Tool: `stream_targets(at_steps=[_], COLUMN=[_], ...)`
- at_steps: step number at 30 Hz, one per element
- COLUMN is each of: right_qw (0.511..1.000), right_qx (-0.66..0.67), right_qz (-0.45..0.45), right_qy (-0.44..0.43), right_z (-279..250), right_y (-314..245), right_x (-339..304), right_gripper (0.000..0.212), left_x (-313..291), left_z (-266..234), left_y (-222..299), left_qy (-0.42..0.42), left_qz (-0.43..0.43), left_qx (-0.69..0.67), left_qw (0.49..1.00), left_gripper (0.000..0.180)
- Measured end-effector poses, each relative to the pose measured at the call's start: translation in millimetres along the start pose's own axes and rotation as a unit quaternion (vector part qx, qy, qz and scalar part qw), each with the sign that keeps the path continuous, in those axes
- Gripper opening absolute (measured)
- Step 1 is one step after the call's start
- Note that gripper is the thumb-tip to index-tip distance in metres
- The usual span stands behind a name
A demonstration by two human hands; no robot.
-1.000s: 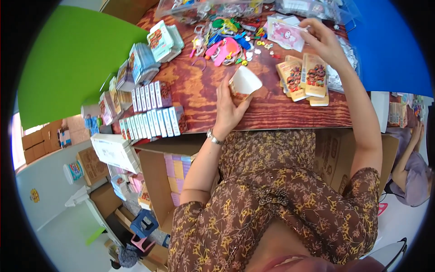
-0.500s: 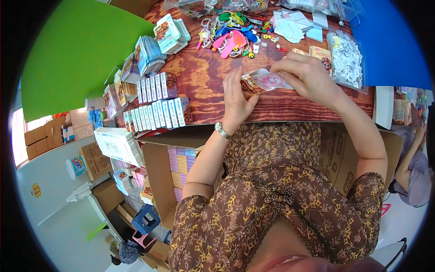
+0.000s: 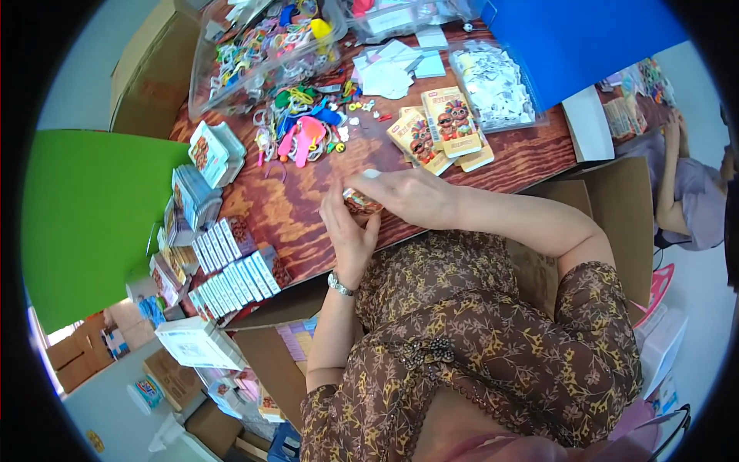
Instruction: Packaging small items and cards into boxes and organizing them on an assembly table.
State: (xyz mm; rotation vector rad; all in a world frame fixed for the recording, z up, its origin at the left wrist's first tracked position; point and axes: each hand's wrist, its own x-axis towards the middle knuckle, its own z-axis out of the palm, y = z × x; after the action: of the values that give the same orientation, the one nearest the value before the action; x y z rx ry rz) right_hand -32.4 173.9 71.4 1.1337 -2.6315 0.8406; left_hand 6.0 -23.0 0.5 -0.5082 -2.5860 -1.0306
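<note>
My left hand [image 3: 348,233], with a watch at its wrist, is closed around a small printed carton [image 3: 362,203] just above the wooden table. My right hand [image 3: 419,197] reaches across from the right, its fingers and thumb at the carton's upper end. Much of the carton is hidden between the hands. Beyond them lie several yellow printed cartons [image 3: 459,131], fanned over each other. A pile of small plastic trinkets [image 3: 308,135] in pink, blue and green is spread farther left.
Upright cartons [image 3: 239,281] stand in rows on the left, near stacks of printed cards [image 3: 196,196]. A clear bin [image 3: 269,69] of trinkets, white cards [image 3: 387,75] and a bag of white paper pieces [image 3: 496,85] are at the back. A person in grey [image 3: 697,189] sits at right.
The view has turned and shifted. My right hand has come down onto the carton beside my left. The pink-printed piece that stuck out of the carton no longer shows.
</note>
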Motion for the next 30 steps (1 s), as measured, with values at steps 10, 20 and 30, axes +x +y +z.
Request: stream_targets(at_steps=[10, 20, 30], right_qw=[0.912, 0.832, 0.845], right_qx=[-0.071, -0.171, -0.144], right_qz=[0.376, 0.525, 0.512], right_qy=[0.149, 0.061, 0.052], right_z=[-86.2, -49.6, -69.0], right_y=[191.0, 267.7, 263.7], right_x=[-52.6, -34.9, -48.3], right_gripper=[0.024, 0.048, 0.031], left_x=[4.1, -1.0, -1.7], left_z=[3.4, 7.1, 10.8], left_y=[-7.0, -7.1, -5.9], left_qy=[-0.021, -0.056, -0.066], left_qz=[-0.052, -0.056, -0.068], left_qx=[-0.041, -0.032, -0.042], left_qw=[0.998, 0.996, 0.995], left_gripper=[0.082, 0.085, 0.087])
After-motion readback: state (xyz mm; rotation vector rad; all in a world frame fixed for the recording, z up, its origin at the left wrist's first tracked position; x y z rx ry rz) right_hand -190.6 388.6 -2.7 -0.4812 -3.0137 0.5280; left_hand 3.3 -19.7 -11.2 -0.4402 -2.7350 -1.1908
